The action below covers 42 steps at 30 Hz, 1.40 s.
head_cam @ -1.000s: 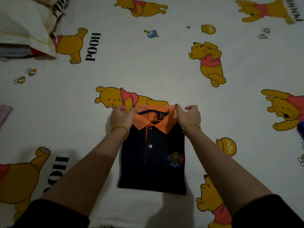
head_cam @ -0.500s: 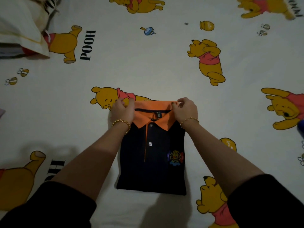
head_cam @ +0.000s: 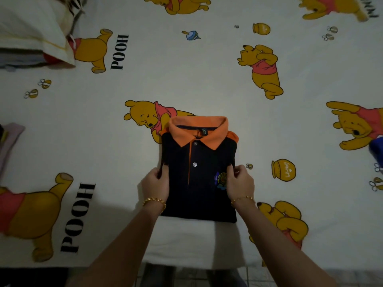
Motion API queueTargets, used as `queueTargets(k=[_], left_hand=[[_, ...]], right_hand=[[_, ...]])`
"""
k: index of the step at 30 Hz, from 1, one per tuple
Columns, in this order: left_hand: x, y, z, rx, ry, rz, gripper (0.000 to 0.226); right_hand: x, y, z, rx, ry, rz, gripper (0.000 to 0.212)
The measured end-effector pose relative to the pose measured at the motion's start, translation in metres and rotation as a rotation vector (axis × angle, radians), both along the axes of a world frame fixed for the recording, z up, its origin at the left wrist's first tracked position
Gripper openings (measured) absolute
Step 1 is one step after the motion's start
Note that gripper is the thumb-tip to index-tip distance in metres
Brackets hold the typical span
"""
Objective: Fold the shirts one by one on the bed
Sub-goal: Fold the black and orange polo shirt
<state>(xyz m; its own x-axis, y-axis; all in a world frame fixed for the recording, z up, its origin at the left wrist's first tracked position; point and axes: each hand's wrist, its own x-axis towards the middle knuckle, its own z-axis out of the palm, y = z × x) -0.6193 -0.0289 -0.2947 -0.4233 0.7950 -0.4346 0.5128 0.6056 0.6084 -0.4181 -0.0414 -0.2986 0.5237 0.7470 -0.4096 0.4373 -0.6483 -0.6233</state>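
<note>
A dark polo shirt (head_cam: 199,183) with an orange collar lies folded into a neat rectangle on the bed, collar away from me, near the front edge. My left hand (head_cam: 155,183) grips its left side edge about halfway down, fingers curled under the fabric. My right hand (head_cam: 240,183) holds the right side edge at the same height, thumb on top beside the chest badge. Both wrists wear gold bracelets.
The bed sheet (head_cam: 186,75) is white with yellow bear prints. A pillow and stacked clothes (head_cam: 31,36) sit at the far left corner. A pale purple garment (head_cam: 10,146) lies at the left edge, a blue one (head_cam: 376,152) at the right edge. Floor tiles show below the bed's front edge.
Both hands have left the collar and slid down to the shirt's side edges. The camera has shifted back, so the bed's front edge now shows.
</note>
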Motion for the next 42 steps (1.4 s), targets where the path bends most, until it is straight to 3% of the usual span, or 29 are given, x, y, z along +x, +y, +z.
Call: queueTargets(k=[5,10,17,25,28,32,36,39,42], left_hand=[[0.000,-0.030,0.009,0.137,0.005,0.058,0.031],[0.000,-0.064,0.005,0.064,-0.048,0.131,0.029],[-0.013,-0.094,0.014,0.017,0.012,-0.018,0.024],[-0.031,-0.110,0.014,0.034,-0.053,-0.063,0.011],[-0.036,-0.109,0.008,0.116,0.041,-0.126,0.026],[-0.018,-0.085,0.013,0.338,0.272,-0.419,0.051],[0.007,-0.059,-0.006,0.267,0.449,-0.756,0.063],[0.004,-0.059,-0.034,0.132,0.470,-0.793,0.069],[0.008,-0.047,-0.035,0.135,0.410,-0.712,0.070]], right_hand=[[0.005,-0.024,0.007,0.129,0.033,-0.066,0.030],[0.003,-0.052,0.009,0.012,0.181,-0.028,0.034],[0.013,-0.096,0.006,-0.080,0.133,0.137,0.048],[0.022,-0.114,0.004,-0.100,0.048,0.184,0.038],[0.017,-0.112,0.010,0.005,0.004,0.075,0.014],[-0.008,-0.083,0.022,0.246,-0.249,0.181,0.049],[-0.026,-0.064,-0.006,0.163,-0.463,0.524,0.068],[-0.018,-0.066,-0.030,0.048,-0.499,0.555,0.073],[-0.015,-0.051,-0.031,0.113,-0.476,0.526,0.072]])
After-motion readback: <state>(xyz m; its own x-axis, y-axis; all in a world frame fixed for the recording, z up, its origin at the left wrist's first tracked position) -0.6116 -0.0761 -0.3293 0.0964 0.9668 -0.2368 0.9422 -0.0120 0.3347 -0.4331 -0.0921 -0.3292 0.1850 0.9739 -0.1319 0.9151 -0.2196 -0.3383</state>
